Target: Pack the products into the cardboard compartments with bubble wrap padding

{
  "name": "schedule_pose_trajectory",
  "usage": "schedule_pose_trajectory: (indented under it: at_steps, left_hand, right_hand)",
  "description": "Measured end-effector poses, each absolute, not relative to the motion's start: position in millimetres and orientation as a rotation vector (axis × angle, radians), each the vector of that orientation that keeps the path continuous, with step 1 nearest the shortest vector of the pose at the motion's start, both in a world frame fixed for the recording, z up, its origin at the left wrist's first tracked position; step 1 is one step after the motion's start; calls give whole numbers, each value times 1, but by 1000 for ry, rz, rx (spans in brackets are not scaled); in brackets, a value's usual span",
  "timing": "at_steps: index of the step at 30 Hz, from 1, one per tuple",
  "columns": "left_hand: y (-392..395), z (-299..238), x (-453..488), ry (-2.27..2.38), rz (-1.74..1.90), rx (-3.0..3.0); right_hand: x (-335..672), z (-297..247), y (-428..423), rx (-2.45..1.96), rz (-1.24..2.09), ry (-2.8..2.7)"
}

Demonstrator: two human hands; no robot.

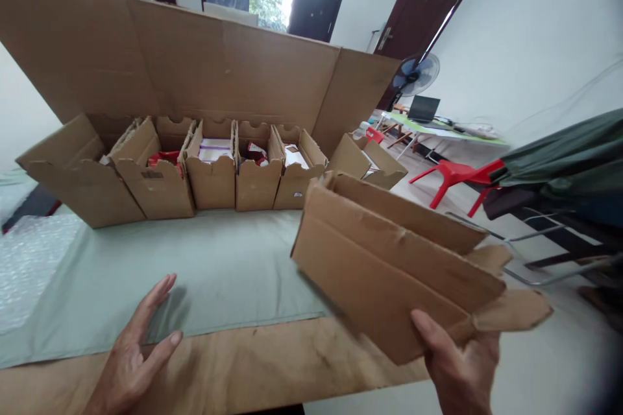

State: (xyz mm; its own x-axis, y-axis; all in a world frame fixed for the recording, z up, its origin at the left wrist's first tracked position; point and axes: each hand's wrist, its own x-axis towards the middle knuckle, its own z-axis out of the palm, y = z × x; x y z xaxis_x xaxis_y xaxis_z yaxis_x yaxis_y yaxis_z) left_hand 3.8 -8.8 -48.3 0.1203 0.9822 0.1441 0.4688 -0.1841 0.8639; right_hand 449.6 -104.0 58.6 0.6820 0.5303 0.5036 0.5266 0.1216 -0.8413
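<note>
My right hand [460,366] grips the near lower corner of a flattened brown cardboard box [389,266], thumb on its front face, and holds it tilted above the right edge of the table. My left hand [134,353] hovers open over the near table edge, fingers stretched out and holding nothing. It sits above the pale green cloth [209,272] that covers the wooden table [253,369].
A row of small open cardboard boxes [211,172] with packets inside stands at the back of the table, before a large upright cardboard sheet [195,65]. Bubble wrap [29,259] lies at the left. A red chair [455,175], a fan [416,74] and a side table stand at the right.
</note>
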Motion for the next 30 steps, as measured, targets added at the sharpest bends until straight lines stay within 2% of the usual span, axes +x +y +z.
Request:
schedule_pose_trajectory:
  at_steps: [5,14,30]
  left_hand:
    - [-11,-50,5,1455,967,1733]
    - [-14,-48,11,1399,1047,1893]
    - [-13,-54,9,1292,1041,2014]
  right_hand:
    - [464,62,-61,-1396,-189,-811]
    - [475,42,-16,-1547,-305,-878]
    - [468,22,77,-1709,-306,-1062]
